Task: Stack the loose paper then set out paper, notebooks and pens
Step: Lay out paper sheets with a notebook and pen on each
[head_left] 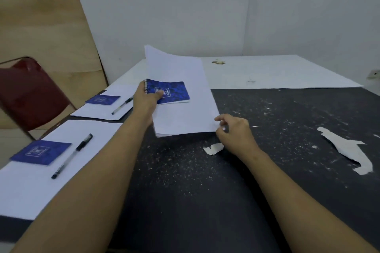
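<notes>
Plain meeting or class room: bare white walls point(185, 6), worn black tabletop point(267, 170), red folding chair point(26, 92), leaning plywood sheet point(45, 33).

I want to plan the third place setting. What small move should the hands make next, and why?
Probably lift the top sheet clear of the paper stack and carry it left with the notebook. The left hand has its grip on both, the right hand is at the stack's corner, and two places on the left already have paper, notebook and pen.
</notes>
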